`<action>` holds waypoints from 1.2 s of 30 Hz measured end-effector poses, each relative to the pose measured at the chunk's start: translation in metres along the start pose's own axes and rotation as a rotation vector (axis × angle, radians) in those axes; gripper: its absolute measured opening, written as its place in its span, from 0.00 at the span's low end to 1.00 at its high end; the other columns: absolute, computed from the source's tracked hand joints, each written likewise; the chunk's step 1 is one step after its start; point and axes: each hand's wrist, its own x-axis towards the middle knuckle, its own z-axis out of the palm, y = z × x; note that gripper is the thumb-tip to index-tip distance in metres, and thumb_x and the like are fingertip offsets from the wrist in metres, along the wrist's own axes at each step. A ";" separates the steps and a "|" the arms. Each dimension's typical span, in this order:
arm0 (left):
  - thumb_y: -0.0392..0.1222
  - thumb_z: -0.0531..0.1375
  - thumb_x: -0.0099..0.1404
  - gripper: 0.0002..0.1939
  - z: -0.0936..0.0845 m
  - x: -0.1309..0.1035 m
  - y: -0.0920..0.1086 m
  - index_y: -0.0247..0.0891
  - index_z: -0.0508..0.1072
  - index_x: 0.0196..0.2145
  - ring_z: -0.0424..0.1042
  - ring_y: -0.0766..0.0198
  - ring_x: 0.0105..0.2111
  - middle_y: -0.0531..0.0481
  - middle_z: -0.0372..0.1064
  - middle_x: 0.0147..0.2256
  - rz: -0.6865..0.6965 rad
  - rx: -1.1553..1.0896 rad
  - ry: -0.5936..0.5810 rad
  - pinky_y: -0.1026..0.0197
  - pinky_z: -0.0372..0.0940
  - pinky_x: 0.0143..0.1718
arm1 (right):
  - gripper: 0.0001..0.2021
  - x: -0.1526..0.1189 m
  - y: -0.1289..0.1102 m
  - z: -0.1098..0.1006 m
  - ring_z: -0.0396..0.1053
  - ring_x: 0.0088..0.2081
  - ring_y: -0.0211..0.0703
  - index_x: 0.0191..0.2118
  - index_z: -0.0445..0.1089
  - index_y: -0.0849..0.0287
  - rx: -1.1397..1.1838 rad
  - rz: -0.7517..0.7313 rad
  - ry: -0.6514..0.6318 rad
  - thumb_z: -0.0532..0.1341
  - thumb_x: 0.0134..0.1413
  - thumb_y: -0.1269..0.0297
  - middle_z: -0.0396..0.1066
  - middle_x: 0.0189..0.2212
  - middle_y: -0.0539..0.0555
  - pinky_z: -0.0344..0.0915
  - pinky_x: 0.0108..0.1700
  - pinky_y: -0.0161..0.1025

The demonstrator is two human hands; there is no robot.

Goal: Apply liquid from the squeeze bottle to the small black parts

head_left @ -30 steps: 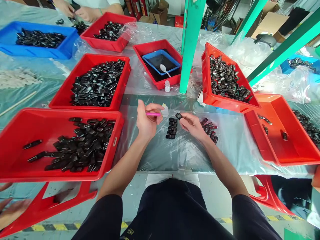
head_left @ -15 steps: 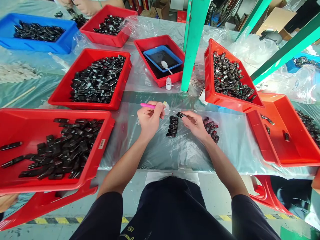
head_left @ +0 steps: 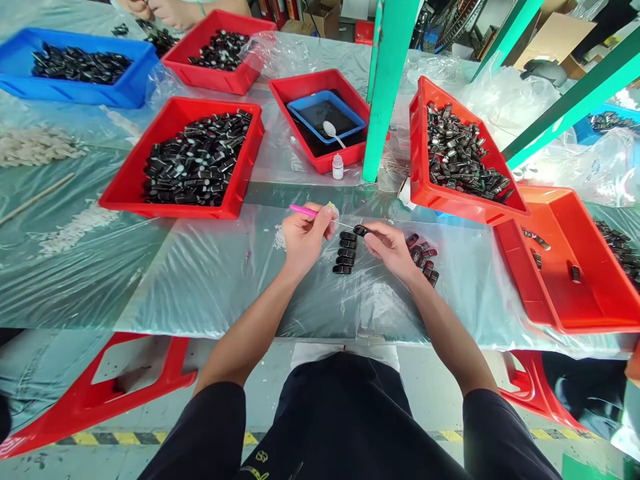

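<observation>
Pinched in my left hand (head_left: 306,241) is a slim pink-handled tool (head_left: 303,211) with a thin, needle-like tip. That tip points right and meets, or nearly meets, a small glossy black piece (head_left: 359,231). My right hand (head_left: 393,248) grips this piece between thumb and fingers. Below it, a short column of similar black pieces (head_left: 345,254) lies on the plastic-covered table. Right of my right hand is a loose cluster of dark, reddish-tinted pieces (head_left: 425,255). A small bottle with a yellowish top (head_left: 332,208) is partly hidden behind my left hand.
Red bins of black pieces stand left (head_left: 183,210) and right (head_left: 470,208). A red bin (head_left: 595,307) at far right holds a few pieces. Behind are a nested blue tray (head_left: 327,93), a white bottle (head_left: 337,168) and a green post (head_left: 385,100). Another person's hands (head_left: 170,10) show at top left.
The large red bin of black pieces at the near left is gone, baring table and a red stool. My left hand has shifted slightly right with the pink-handled tool; my right hand barely moved.
</observation>
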 end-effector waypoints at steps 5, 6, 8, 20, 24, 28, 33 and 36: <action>0.68 0.71 0.58 0.28 0.000 0.000 -0.001 0.37 0.78 0.24 0.64 0.72 0.16 0.54 0.68 0.18 -0.025 0.003 -0.031 0.66 0.59 0.18 | 0.26 -0.001 -0.001 0.000 0.59 0.28 0.34 0.47 0.77 0.57 0.011 -0.001 -0.026 0.67 0.60 0.37 0.67 0.31 0.50 0.59 0.27 0.35; 0.67 0.71 0.58 0.28 0.000 -0.001 -0.001 0.37 0.78 0.24 0.64 0.72 0.16 0.53 0.68 0.18 -0.033 0.001 -0.039 0.66 0.59 0.18 | 0.26 -0.001 -0.002 0.000 0.59 0.28 0.34 0.47 0.77 0.57 0.013 -0.003 -0.025 0.67 0.60 0.37 0.67 0.31 0.50 0.59 0.27 0.35; 0.67 0.72 0.57 0.28 0.001 -0.001 0.000 0.36 0.78 0.24 0.64 0.72 0.16 0.53 0.68 0.18 -0.047 -0.002 -0.051 0.66 0.59 0.18 | 0.25 -0.001 -0.003 0.001 0.59 0.28 0.34 0.46 0.78 0.56 0.016 -0.008 -0.025 0.67 0.60 0.37 0.67 0.31 0.50 0.59 0.27 0.35; 0.63 0.72 0.60 0.26 0.001 -0.001 0.001 0.36 0.78 0.25 0.64 0.72 0.16 0.53 0.68 0.18 -0.079 -0.007 -0.067 0.65 0.58 0.18 | 0.26 -0.002 -0.005 0.000 0.60 0.29 0.35 0.43 0.79 0.57 0.005 -0.003 -0.024 0.68 0.59 0.36 0.67 0.33 0.51 0.60 0.29 0.35; 0.67 0.71 0.59 0.28 0.000 -0.001 0.002 0.36 0.78 0.24 0.63 0.72 0.16 0.53 0.67 0.18 -0.057 -0.001 -0.070 0.65 0.58 0.18 | 0.23 -0.002 -0.006 -0.001 0.60 0.29 0.35 0.43 0.80 0.58 -0.002 -0.012 -0.023 0.67 0.61 0.40 0.66 0.33 0.51 0.60 0.30 0.36; 0.67 0.70 0.59 0.28 -0.001 0.001 0.004 0.37 0.78 0.23 0.61 0.72 0.15 0.54 0.66 0.17 -0.056 0.018 -0.118 0.65 0.57 0.18 | 0.25 -0.003 -0.007 -0.002 0.60 0.30 0.36 0.42 0.80 0.58 -0.013 0.009 -0.053 0.68 0.59 0.37 0.67 0.33 0.52 0.60 0.30 0.36; 0.67 0.71 0.59 0.28 -0.003 0.002 0.004 0.37 0.78 0.23 0.62 0.72 0.16 0.53 0.66 0.17 -0.075 0.010 -0.143 0.65 0.56 0.18 | 0.26 -0.002 -0.008 -0.002 0.60 0.30 0.36 0.40 0.80 0.58 -0.005 0.018 -0.060 0.68 0.58 0.36 0.67 0.33 0.52 0.60 0.29 0.35; 0.67 0.71 0.58 0.28 -0.002 0.001 0.004 0.37 0.78 0.23 0.62 0.72 0.15 0.53 0.66 0.17 -0.090 0.002 -0.140 0.66 0.56 0.18 | 0.26 -0.002 -0.008 -0.001 0.60 0.30 0.36 0.40 0.80 0.58 -0.003 0.011 -0.060 0.68 0.58 0.36 0.67 0.33 0.52 0.59 0.29 0.35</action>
